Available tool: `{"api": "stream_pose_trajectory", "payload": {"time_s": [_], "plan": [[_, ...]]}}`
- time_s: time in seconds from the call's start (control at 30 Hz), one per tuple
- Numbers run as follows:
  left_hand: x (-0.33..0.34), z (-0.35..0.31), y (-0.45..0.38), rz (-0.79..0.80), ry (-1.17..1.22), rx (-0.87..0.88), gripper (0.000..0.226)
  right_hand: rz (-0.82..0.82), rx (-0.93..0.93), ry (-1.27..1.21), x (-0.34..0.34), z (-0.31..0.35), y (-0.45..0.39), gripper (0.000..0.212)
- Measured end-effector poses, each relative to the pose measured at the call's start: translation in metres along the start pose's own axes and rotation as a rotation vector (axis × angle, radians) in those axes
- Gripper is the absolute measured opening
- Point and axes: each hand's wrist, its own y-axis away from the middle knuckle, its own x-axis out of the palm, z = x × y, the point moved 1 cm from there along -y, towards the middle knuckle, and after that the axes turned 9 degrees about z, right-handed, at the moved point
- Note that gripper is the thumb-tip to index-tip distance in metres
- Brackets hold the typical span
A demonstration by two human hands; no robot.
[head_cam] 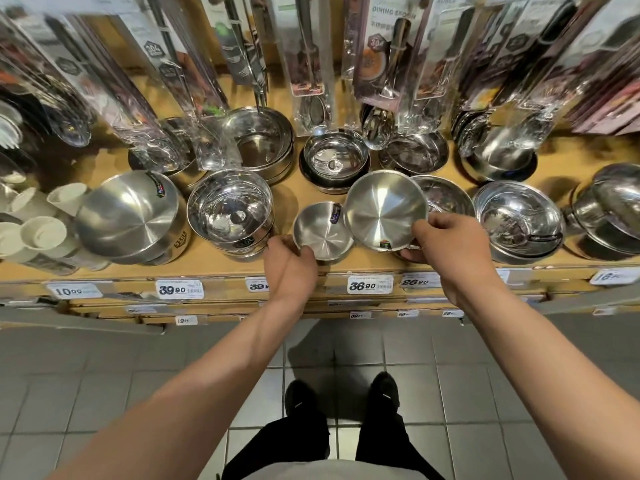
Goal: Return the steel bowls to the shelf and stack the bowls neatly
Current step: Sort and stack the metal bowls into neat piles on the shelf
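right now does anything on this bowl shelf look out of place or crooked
Yes. The big brushed bowl at front left lies tipped on its side rather than nested flat. The small bowl in the left hand and the wider bowl in the right hand are tilted, not yet stacked.
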Motion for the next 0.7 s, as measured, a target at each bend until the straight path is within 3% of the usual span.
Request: {"api": "stream_pose_trajectory", "payload": {"time_s": [0.2,0.53,0.7], "plan": [[0.018,0.001,0.016,0.102,0.131,-0.088,0.059,0.004,0.015,-0.009,-0.001,0.003,-0.003,0.020],[0.006,-0.001,0.012,-0.022,0.187,-0.090,0.036,0.010,0.044,-0.061,-0.004,0.003,-0.002,0.017],[0.012,-0.003,0.017,0.057,0.127,-0.113,0.046,0.021,0.051,-0.028,-0.002,0.009,-0.001,0.016]]}}
